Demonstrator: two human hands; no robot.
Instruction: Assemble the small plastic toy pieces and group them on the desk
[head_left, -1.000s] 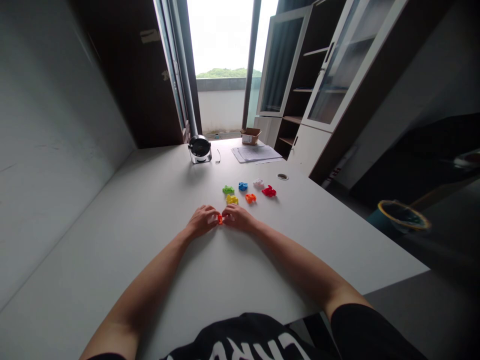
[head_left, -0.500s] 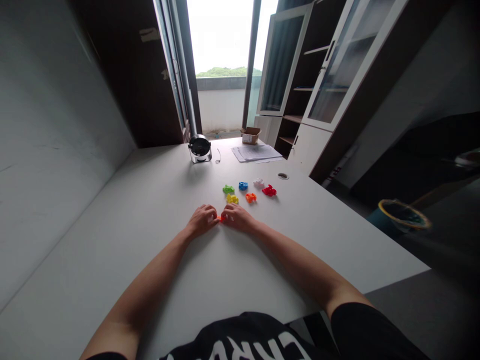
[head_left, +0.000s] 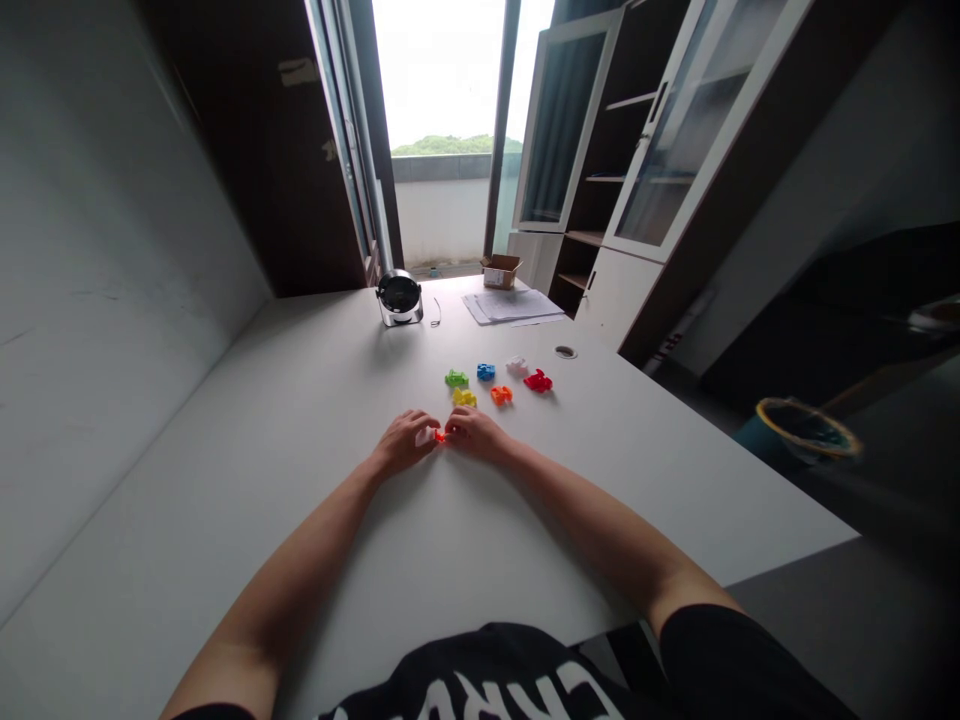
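Observation:
My left hand (head_left: 403, 440) is closed around a small whitish piece (head_left: 424, 436), with thumb and fingertips drawn together. Against that piece sits a small orange-red plastic toy piece (head_left: 439, 436), pinched from the other side by my right hand (head_left: 477, 434). Fingers hide much of both pieces, so their exact kind does not show. Just beyond the hands lie small plastic toys that look like little vehicles: yellow (head_left: 464, 397), green (head_left: 456, 378), blue (head_left: 486, 371), orange (head_left: 502, 395), white (head_left: 517, 366) and red (head_left: 538, 380).
Farther back on the white table (head_left: 300, 400) are a round black device on a stand (head_left: 400, 297), a small bent strip (head_left: 436, 312), paper sheets (head_left: 517, 306) and an open cardboard box (head_left: 500, 271). A cable hole (head_left: 565, 352) lies near the right edge; a bin (head_left: 806, 430) stands beyond.
My left fingers have shifted slightly, and more of the whitish piece and the orange-red piece now shows between the hands. The other toys stay where they were.

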